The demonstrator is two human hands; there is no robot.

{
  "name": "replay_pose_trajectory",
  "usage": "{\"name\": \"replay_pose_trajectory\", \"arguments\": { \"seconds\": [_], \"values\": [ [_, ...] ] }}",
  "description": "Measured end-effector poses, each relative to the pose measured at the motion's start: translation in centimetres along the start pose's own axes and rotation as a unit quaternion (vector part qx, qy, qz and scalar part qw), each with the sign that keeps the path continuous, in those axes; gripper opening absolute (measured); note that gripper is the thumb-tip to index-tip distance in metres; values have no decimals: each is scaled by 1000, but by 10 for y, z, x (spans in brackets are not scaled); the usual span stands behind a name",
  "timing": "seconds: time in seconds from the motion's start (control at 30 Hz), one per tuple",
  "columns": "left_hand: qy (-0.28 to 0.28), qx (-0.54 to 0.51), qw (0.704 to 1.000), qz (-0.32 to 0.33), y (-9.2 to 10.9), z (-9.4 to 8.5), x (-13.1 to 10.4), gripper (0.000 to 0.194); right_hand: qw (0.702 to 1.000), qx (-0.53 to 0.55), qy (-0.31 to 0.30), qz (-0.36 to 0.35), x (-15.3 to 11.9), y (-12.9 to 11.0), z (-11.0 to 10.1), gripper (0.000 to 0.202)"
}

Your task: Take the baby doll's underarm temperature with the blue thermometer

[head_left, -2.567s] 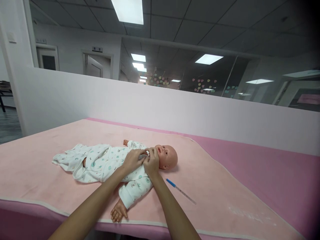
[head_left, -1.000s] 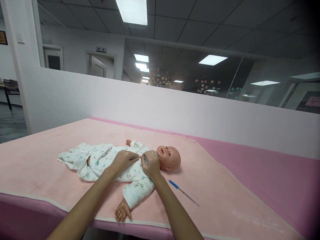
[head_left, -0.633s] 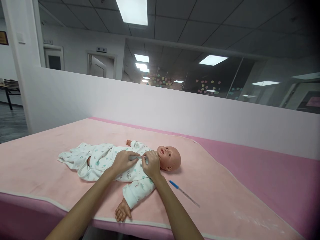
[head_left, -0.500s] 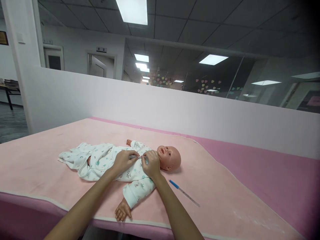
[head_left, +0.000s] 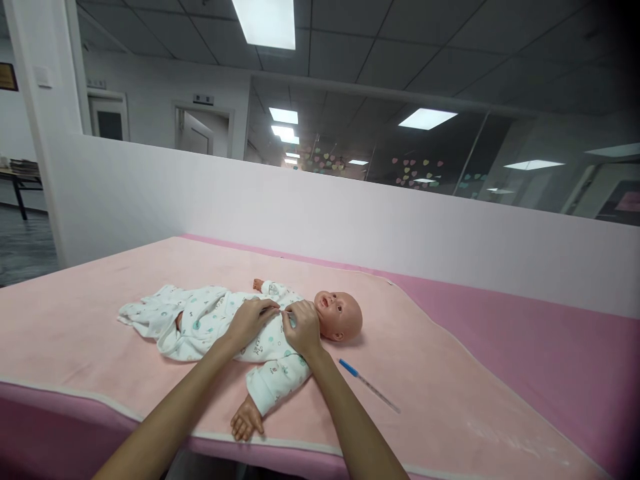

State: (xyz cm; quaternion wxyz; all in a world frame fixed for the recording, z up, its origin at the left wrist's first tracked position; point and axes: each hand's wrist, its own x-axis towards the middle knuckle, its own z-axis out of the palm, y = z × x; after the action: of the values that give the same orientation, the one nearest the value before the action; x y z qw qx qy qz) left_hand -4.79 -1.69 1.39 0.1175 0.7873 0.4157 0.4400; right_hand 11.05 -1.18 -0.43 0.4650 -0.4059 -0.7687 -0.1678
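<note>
A baby doll (head_left: 341, 316) lies on its back, its head to the right. It wears a white printed garment (head_left: 210, 320). Both hands are at the doll's chest with their fingertips close together. My left hand (head_left: 253, 321) is closed at the front of the garment, thumb and fingers pinched. My right hand (head_left: 303, 325) is closed too, just below the doll's chin, and pinches at the garment's front. What lies between the fingertips is too small to make out. A thermometer with a blue cap (head_left: 369, 385) lies to the right of my right forearm.
A peach mat (head_left: 440, 393) covers a pink padded surface (head_left: 550, 347). Behind it stands a low white wall (head_left: 350, 220) with glass above. At the far left is a small dark table (head_left: 20, 175).
My left fingertips have shifted slightly up at the doll's chest, and the light strip seen between the hands before is now mostly hidden. The rest looks the same.
</note>
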Motion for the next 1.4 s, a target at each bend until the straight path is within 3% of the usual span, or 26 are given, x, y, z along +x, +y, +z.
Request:
{"name": "replay_pose_trajectory", "arguments": {
  "seconds": [0.33, 0.57, 0.73, 1.07, 1.27, 1.4],
  "values": [
    [27, 33, 999, 13, 2, 3, -2, 25, 999, -13, -1, -40, 0, -2, -3, 17],
    [-3, -78, 993, -86, -16, -27, -5, 31, 1000, -19, 20, -14, 1, -3, -4, 19],
    [-56, -96, 989, -98, -31, -44, -16, 27, 999, -26, 16, -12, 1, -3, -4, 20],
    [7, 0, 998, -54, -29, -37, -21, 20, 999, -30, 10, -2, 1, -4, -3, 21],
    [-25, 10, 997, -70, -32, -38, -23, 23, 1000, -18, 2, 3, 1, -5, -6, 20],
    [-11, 16, 998, -57, -31, -38, -23, 23, 1000, -8, 9, -11, 0, -5, -7, 20]
  ]
}}
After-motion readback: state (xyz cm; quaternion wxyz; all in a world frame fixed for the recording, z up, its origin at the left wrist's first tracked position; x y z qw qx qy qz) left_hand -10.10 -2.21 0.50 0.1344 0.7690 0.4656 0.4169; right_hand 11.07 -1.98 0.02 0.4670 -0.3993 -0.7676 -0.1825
